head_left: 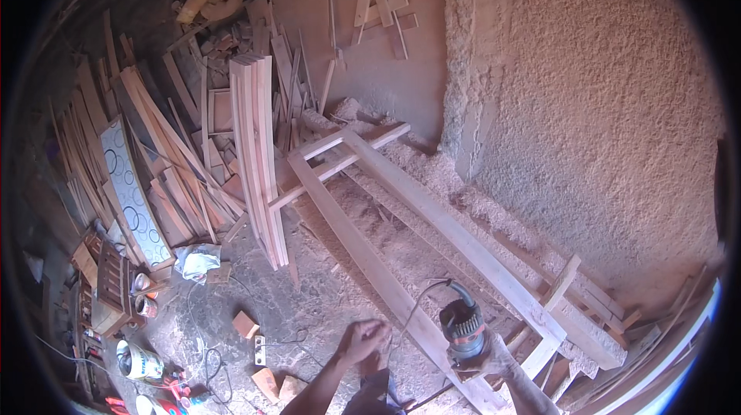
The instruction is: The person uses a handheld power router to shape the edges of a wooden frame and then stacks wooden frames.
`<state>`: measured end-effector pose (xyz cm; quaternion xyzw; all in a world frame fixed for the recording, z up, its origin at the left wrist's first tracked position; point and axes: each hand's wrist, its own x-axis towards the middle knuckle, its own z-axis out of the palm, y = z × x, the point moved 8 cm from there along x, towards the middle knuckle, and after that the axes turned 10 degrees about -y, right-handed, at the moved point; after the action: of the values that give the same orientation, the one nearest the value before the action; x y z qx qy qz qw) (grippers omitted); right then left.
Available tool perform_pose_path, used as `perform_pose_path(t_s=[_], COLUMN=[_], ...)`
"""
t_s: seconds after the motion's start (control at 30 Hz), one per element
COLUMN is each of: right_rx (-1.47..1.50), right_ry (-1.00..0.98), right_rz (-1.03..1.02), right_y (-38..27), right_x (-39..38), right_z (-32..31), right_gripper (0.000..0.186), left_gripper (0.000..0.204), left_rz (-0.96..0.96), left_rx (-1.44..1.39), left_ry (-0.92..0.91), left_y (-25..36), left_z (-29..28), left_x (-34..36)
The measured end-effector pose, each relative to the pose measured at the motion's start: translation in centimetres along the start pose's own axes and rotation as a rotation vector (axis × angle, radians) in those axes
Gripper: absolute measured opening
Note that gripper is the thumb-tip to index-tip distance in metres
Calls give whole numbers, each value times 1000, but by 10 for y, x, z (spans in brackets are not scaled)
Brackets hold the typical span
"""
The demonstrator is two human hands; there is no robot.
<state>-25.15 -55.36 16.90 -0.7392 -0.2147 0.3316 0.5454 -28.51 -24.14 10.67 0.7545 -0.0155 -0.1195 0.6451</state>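
Observation:
My right hand (490, 361) grips a dusty power router (463, 326), held upright over the near end of a long rectangular wooden frame (455, 230). Its black cord (424, 294) arches from the top and hangs down beside my left hand (363, 338). That hand is closed, fingers curled, left of the frame's near left rail (363, 268); whatever is in it, if anything, I cannot make out. The frame rests on cross battens (390, 135) above sawdust and shavings.
Planks stand stacked upright (255, 160) left of the frame, with more leaning boards (147, 145) behind. Buckets (139, 359), wood blocks (245, 325), cords and a wooden box (108, 295) lie lower left. A rough plaster wall (579, 106) runs along the right.

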Motion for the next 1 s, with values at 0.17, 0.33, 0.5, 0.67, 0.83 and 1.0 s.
perform_pose_path(t_s=[0.17, 0.33, 0.5, 0.67, 0.83, 1.0], right_rx=[293, 331, 493, 558, 617, 799], right_ry=[204, 390, 611, 738, 878, 976], right_rz=[-1, 187, 262, 493, 624, 571], right_y=[0, -34, -49, -68, -65, -61], right_x=[-59, -75, -70, -77, -84, -53], right_z=[3, 24, 74, 156, 275, 347], right_gripper=[98, 91, 87, 94, 74, 48], left_gripper=[31, 41, 78, 114, 102, 97], left_rz=[-58, -123, -228, -408, -418, -378], left_rx=[-445, -753, -955, -802, -851, -903], left_ry=[264, 243, 177, 102, -241, -216], left_y=[6, -32, -81, -78, -90, -92], left_z=[-50, -69, -93, -106, -49, -49], left_x=[110, 251, 380, 489, 536, 569])
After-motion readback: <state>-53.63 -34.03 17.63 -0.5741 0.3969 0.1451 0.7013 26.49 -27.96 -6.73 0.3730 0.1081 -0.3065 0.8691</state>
